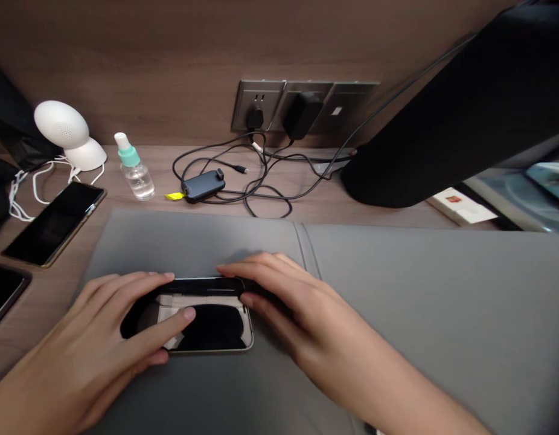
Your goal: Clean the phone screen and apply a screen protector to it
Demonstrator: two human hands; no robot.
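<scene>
A dark smartphone (211, 326) lies flat on a grey desk mat (397, 302), its glass reflecting light. My left hand (102, 344) rests on its left end, the thumb pressed on the screen and the fingers curled over the far edge. From the right, my right hand (288, 302) holds the phone's right end, fingers along the top edge and thumb at the side. A thin dark strip, perhaps a screen film, runs along the phone's far edge under my fingertips.
Two more phones (55, 222) (1, 293) lie at the left on the wooden desk. A white lamp (69, 133), a spray bottle (134, 169), tangled cables with a small black device (202, 184), wall sockets (302, 106) and a black object (451, 115) stand behind the mat.
</scene>
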